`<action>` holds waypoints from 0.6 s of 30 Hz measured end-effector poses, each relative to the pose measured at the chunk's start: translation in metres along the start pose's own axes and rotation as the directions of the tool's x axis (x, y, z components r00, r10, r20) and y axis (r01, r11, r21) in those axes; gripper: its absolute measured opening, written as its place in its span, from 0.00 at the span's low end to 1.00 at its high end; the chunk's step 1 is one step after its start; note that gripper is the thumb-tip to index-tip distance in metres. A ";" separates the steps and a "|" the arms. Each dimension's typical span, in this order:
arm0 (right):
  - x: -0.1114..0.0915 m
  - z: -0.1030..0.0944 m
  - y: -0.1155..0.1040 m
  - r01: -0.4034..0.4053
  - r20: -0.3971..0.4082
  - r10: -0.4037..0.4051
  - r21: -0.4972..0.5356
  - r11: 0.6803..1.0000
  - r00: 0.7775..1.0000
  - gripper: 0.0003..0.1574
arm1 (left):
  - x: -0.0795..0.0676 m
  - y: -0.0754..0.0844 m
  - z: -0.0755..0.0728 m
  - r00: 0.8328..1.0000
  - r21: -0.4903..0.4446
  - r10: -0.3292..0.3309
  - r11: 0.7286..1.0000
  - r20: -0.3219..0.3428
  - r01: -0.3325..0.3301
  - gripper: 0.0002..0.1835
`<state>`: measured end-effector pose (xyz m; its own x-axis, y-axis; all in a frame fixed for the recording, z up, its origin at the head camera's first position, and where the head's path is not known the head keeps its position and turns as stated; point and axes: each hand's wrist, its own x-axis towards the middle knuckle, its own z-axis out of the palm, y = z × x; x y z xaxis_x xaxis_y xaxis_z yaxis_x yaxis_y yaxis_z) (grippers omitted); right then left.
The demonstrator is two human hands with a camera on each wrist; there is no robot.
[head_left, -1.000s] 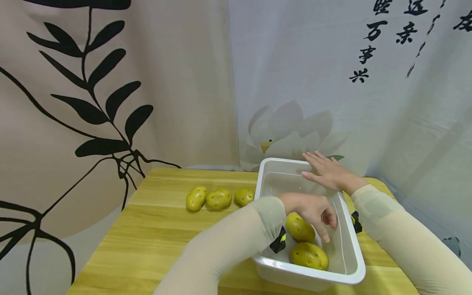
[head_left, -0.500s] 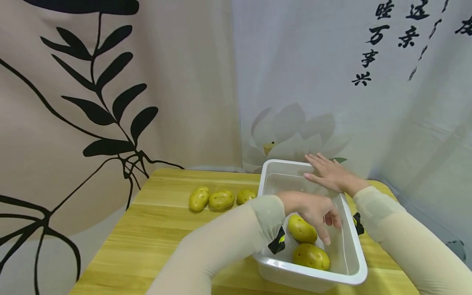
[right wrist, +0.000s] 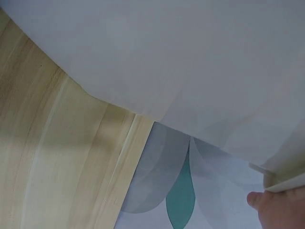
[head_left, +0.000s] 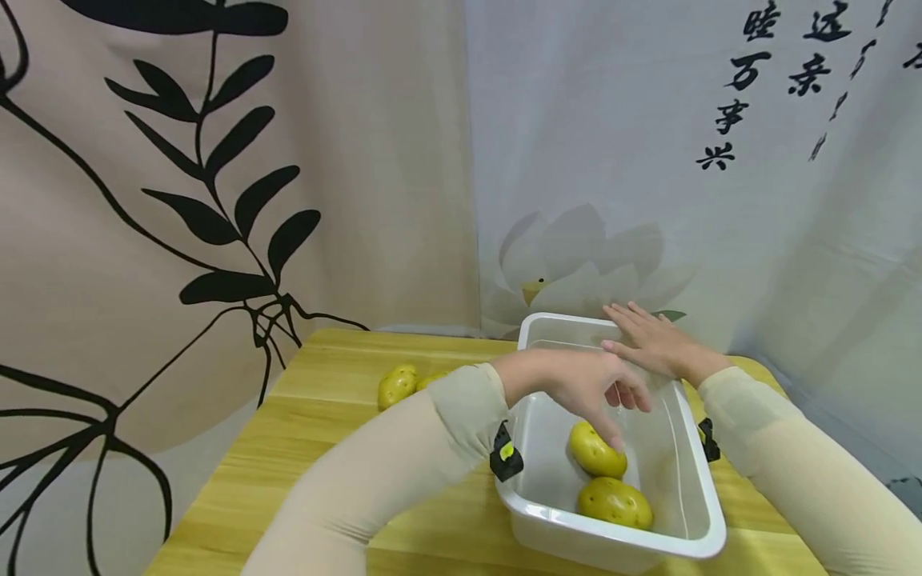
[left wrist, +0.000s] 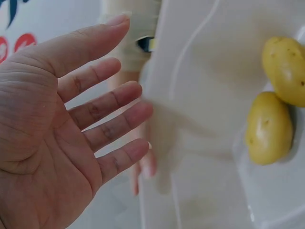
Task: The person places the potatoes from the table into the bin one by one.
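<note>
Inside a white plastic tub [head_left: 612, 544] lie two yellow potatoes, a rear potato [head_left: 596, 452] and a front potato [head_left: 616, 503], side by side. My left hand [head_left: 587, 384] hovers above them, palm facing in, fingers loosely bent and nothing held. The left wrist view shows that hand [left wrist: 62, 124] with its fingers apart, away from the potatoes. On the tub's far right rim rests my right hand [head_left: 651, 344], fingers extended and thumb toward the inside. Only a small part of that hand [right wrist: 283, 210] appears in the right wrist view, at the rim.
A potato [head_left: 397, 387] sits on the wooden table [head_left: 324, 448] left of the tub. Beside it another potato [head_left: 430, 380] is partly hidden by my left sleeve. A printed curtain [head_left: 389, 160] hangs behind the table's back edge.
My left hand has risen from inside the tub and shifted left, its sleeve now covering some table potatoes. My right hand stays on the rim. The head view has turned slightly left.
</note>
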<state>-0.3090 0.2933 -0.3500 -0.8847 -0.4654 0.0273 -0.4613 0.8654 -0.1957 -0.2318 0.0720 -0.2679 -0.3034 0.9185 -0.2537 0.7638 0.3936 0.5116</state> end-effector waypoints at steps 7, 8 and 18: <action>0.001 0.001 0.001 -0.024 0.013 0.024 -0.028 0.999 1.000 0.49 | -0.036 -0.015 -0.017 0.990 -0.022 0.011 1.000 -0.142 -0.014 0.29; 0.001 0.001 0.002 -0.032 0.014 0.032 -0.025 0.999 0.999 0.49 | -0.042 -0.018 -0.019 0.987 -0.029 0.015 0.999 -0.161 -0.020 0.29; 0.003 0.002 0.001 -0.030 0.009 0.031 -0.008 0.999 0.999 0.47 | -0.102 -0.051 -0.030 0.945 -0.098 -0.056 0.995 -0.323 0.025 0.28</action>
<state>-0.3124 0.2922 -0.3525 -0.8977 -0.4403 0.0127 -0.4346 0.8807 -0.1882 -0.2575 -0.0406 -0.2435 -0.5129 0.8584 -0.0032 0.6965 0.4183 0.5831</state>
